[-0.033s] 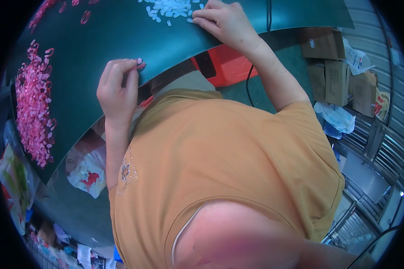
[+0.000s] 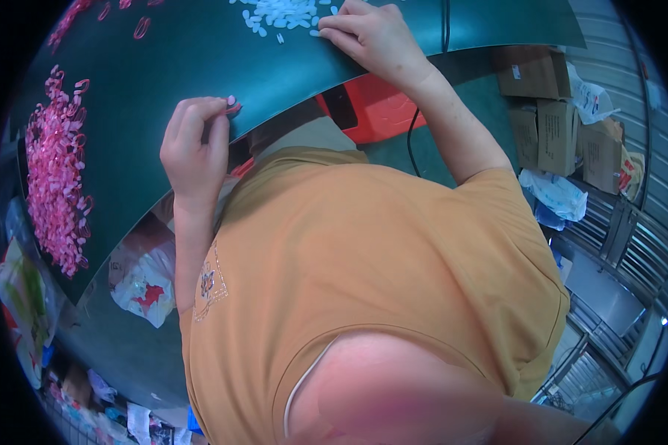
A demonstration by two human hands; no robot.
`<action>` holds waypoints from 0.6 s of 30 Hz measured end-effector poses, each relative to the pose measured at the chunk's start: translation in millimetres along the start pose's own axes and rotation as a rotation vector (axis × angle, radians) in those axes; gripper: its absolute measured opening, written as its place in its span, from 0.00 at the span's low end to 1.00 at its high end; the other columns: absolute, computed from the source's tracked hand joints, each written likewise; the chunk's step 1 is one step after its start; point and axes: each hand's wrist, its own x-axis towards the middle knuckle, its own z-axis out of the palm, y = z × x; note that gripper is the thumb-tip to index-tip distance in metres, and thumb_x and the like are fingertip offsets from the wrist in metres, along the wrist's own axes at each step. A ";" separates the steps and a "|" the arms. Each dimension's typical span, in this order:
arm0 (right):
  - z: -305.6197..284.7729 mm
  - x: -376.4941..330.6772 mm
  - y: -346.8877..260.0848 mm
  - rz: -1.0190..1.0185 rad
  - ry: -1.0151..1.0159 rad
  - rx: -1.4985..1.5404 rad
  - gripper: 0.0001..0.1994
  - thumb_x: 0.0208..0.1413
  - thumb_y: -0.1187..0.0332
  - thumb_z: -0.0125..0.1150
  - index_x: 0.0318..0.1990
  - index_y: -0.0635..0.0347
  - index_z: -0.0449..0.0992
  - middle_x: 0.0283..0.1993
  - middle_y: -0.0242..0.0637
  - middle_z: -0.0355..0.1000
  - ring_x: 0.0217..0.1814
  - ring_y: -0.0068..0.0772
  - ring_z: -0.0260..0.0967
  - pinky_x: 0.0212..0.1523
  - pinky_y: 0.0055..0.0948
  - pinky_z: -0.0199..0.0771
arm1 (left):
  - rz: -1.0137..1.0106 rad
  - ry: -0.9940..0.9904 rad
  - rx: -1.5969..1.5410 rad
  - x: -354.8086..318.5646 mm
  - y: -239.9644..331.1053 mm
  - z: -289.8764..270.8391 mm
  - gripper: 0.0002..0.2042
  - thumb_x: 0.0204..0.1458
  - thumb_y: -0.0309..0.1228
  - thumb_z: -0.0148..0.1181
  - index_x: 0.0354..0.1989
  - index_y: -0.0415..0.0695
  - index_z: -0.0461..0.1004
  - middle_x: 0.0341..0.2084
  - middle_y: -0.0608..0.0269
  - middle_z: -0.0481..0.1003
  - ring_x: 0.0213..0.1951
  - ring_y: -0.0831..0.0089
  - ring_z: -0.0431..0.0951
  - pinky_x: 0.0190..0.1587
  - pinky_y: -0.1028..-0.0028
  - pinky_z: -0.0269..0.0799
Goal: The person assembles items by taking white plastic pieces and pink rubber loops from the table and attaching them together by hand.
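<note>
My left hand [image 2: 193,141] is closed in a pinch above the near edge of the dark green table. Between its thumb and fingertips is a small pink looped piece [image 2: 234,110] with a pale oval bit on it. At the far side, my right hand [image 2: 375,37] has its fingers curled together at a small white oval piece [image 2: 315,33]. This piece lies by the edge of a loose pile of white oval pieces [image 2: 282,11]. A long heap of pink looped pieces [image 2: 56,174] covers the table's left side.
More pink pieces [image 2: 141,28] lie scattered at the far left of the green table [image 2: 148,74]. A black cable [image 2: 445,26] crosses it on the right. Below stands a red-orange plastic object [image 2: 378,111]. Cardboard boxes [image 2: 557,133] and plastic bags are stacked at the right.
</note>
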 end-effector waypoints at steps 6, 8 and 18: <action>8.1 -2.3 -8.3 -0.007 0.074 -0.088 0.08 0.66 0.55 0.70 0.46 0.41 0.91 0.38 0.25 0.78 0.39 0.31 0.79 0.48 0.41 0.63 | -0.014 -0.039 -0.007 0.5 0.4 -2.8 0.07 0.58 0.13 0.67 0.41 0.38 0.82 0.39 0.56 0.84 0.42 0.65 0.86 0.46 0.70 0.82; 12.4 -2.2 -12.3 -0.005 0.083 -0.111 0.08 0.66 0.55 0.70 0.45 0.41 0.91 0.37 0.24 0.77 0.39 0.30 0.78 0.49 0.41 0.63 | -0.015 -0.039 0.000 0.3 -0.3 -2.7 0.07 0.58 0.13 0.67 0.41 0.38 0.82 0.39 0.56 0.84 0.42 0.65 0.86 0.46 0.70 0.82; 13.8 5.4 -20.6 -0.012 0.079 -0.068 0.06 0.65 0.57 0.71 0.45 0.40 0.90 0.39 0.23 0.77 0.40 0.29 0.78 0.50 0.41 0.63 | 0.012 0.005 -0.016 1.3 -1.0 -0.9 0.08 0.56 0.14 0.67 0.39 0.40 0.81 0.36 0.57 0.84 0.37 0.63 0.85 0.40 0.68 0.81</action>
